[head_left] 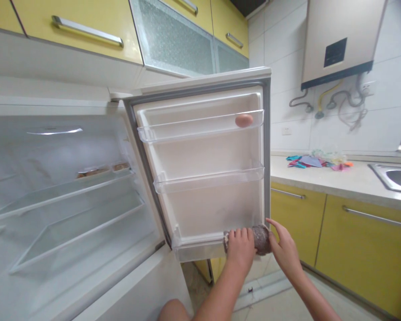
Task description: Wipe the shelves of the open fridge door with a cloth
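My left hand (241,247) is wrapped over a thick, mottled grey-brown roll (262,240) with a paler, ragged left end; its exact kind is unclear. The roll lies across the right part of the lowest clear bin (198,252) on the open fridge door (200,154). At the roll's right end is my right hand (285,248), its forefinger stretched toward the door's edge and its thumb apart, by the roll. A brown egg (243,120) sits at the right of the top door bin (200,127). The middle door bin (210,178) is above my hands.
Glass shelves (83,227) fill the fridge on the left, with small brown items (95,172) at the back. To the right, a counter (324,180) bears colourful cloths (309,161) beside a sink (396,176). A water heater (341,40) hangs above.
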`<action>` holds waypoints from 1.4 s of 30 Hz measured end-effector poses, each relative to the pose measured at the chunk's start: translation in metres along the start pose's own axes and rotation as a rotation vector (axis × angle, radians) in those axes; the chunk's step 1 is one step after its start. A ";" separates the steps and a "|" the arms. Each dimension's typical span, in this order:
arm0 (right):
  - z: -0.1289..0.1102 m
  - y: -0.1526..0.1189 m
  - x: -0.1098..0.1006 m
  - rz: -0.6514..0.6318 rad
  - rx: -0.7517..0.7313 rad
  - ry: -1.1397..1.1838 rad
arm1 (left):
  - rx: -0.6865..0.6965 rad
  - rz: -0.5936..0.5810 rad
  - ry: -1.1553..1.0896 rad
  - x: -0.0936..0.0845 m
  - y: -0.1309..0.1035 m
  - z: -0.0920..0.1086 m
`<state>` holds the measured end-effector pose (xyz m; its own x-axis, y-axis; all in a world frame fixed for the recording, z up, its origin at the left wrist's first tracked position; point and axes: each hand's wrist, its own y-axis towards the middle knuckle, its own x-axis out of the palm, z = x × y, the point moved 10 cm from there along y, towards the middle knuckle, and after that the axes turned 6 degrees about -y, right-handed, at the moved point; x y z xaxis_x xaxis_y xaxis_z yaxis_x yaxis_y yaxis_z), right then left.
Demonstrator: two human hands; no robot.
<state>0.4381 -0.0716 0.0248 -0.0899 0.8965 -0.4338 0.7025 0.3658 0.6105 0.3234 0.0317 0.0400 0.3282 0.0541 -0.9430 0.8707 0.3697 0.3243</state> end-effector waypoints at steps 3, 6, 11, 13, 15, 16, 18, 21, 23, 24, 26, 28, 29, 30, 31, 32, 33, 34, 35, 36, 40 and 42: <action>-0.011 -0.006 0.003 -0.029 -0.126 -0.072 | 0.090 -0.083 -0.002 -0.005 -0.009 -0.025; -0.031 -0.019 0.018 -0.130 -0.329 -0.220 | 0.109 -0.123 0.016 -0.016 -0.026 -0.064; -0.041 -0.039 0.040 -0.236 -0.460 -0.344 | 0.092 -0.165 0.031 -0.036 -0.064 -0.122; -0.037 -0.043 0.044 -0.258 -0.456 -0.340 | 0.062 -0.159 0.034 -0.046 -0.079 -0.145; -0.034 -0.045 0.045 -0.272 -0.448 -0.331 | 0.036 -0.156 0.030 -0.055 -0.092 -0.167; -0.033 -0.046 0.045 -0.275 -0.444 -0.326 | 0.034 -0.148 0.021 -0.059 -0.098 -0.177; -0.031 -0.048 0.045 -0.273 -0.435 -0.320 | 0.056 -0.090 -0.014 -0.066 -0.109 -0.191; -0.031 -0.052 0.045 -0.258 -0.423 -0.313 | 0.128 0.106 -0.054 -0.075 -0.123 -0.196; -0.030 -0.054 0.045 -0.243 -0.415 -0.299 | 0.157 0.266 -0.028 -0.079 -0.134 -0.191; -0.030 -0.054 0.045 -0.237 -0.411 -0.289 | 0.168 0.342 0.001 -0.081 -0.139 -0.186; -0.028 -0.055 0.045 -0.231 -0.403 -0.267 | 0.200 0.460 0.075 -0.083 -0.148 -0.167; -0.027 -0.054 0.044 -0.225 -0.395 -0.246 | 0.255 0.508 0.151 -0.084 -0.155 -0.144; -0.026 -0.054 0.044 -0.221 -0.391 -0.238 | 0.286 0.512 0.184 -0.083 -0.159 -0.133; -0.026 -0.054 0.043 -0.218 -0.389 -0.231 | 0.317 0.506 0.214 -0.083 -0.163 -0.125; -0.026 -0.054 0.043 -0.216 -0.391 -0.226 | 0.349 0.496 0.239 -0.081 -0.168 -0.120; -0.025 -0.054 0.043 -0.216 -0.395 -0.223 | 0.370 0.482 0.259 -0.079 -0.174 -0.119; -0.025 -0.055 0.043 -0.216 -0.401 -0.221 | 0.373 0.474 0.272 -0.077 -0.181 -0.123; -0.025 -0.056 0.043 -0.215 -0.407 -0.219 | 0.342 0.482 0.274 -0.077 -0.189 -0.133; -0.025 -0.057 0.043 -0.212 -0.412 -0.218 | 0.270 0.505 0.260 -0.077 -0.196 -0.150; -0.025 -0.057 0.043 -0.207 -0.415 -0.215 | 0.145 0.551 0.223 -0.079 -0.204 -0.172; -0.024 -0.058 0.044 -0.188 -0.407 -0.189 | -0.623 0.758 -0.254 -0.059 -0.245 -0.280; -0.022 -0.057 0.044 -0.183 -0.396 -0.173 | -0.858 0.767 -0.634 -0.022 -0.253 -0.299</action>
<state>0.3789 -0.0469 -0.0144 -0.0449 0.7656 -0.6417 0.3593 0.6118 0.7047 -0.0139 0.2147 -0.0433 0.9509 0.1575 -0.2665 -0.0439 0.9208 0.3875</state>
